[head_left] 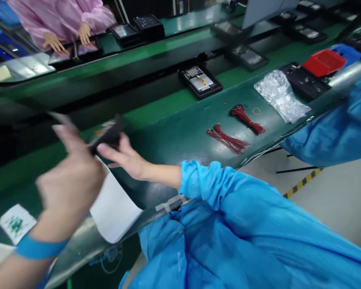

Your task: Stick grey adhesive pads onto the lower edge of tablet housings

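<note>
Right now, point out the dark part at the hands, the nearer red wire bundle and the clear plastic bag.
dark part (108, 136), head view, its blurred middle.
nearer red wire bundle (228, 140), head view, midway along the wires.
clear plastic bag (278, 96), head view, its crinkled middle.

Bright, even light falls from overhead, leaving only faint shadows. White glare sits on the shiny surfaces at upper left and along the metal edge of the green tabletop (174, 134). Motion blur smears the left hand (69, 180) and right hand (123, 156). The whole view tilts and looks soft.
</note>
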Action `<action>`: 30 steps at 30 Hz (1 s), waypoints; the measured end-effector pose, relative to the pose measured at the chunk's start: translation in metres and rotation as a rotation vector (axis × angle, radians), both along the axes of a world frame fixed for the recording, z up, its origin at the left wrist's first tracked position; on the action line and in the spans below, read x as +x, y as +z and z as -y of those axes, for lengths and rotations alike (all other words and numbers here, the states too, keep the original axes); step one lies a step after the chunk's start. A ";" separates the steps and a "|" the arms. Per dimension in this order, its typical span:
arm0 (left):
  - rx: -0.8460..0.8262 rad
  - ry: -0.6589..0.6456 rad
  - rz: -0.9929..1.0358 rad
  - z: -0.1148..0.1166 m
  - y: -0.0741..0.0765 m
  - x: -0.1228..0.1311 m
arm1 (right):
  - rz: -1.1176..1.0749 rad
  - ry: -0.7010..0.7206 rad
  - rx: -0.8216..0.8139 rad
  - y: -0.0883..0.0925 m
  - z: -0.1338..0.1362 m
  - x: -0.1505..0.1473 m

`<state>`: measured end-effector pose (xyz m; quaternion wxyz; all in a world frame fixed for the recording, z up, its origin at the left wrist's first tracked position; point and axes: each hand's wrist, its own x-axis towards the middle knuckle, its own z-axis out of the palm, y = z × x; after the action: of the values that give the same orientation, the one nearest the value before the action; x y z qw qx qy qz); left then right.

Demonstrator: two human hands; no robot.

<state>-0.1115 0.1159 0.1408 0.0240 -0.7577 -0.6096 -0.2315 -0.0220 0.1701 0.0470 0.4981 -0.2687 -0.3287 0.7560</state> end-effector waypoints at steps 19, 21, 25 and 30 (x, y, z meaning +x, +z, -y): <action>-0.193 -0.022 0.400 0.122 -0.126 0.037 | 1.300 0.208 0.393 0.017 -0.090 0.230; -0.229 -0.013 0.429 0.118 -0.138 0.043 | 1.572 0.109 0.601 0.026 -0.072 0.222; -0.190 0.003 0.502 0.129 -0.143 0.053 | 2.030 0.225 0.642 0.033 -0.003 0.234; -0.196 -0.037 0.625 0.158 -0.139 0.069 | 1.842 0.187 0.627 0.017 0.028 0.244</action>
<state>-0.0423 -0.0422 0.0017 -0.2416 -0.6598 -0.5929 -0.3935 0.2221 0.1418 0.0642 0.0332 -0.5823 -0.7953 0.1651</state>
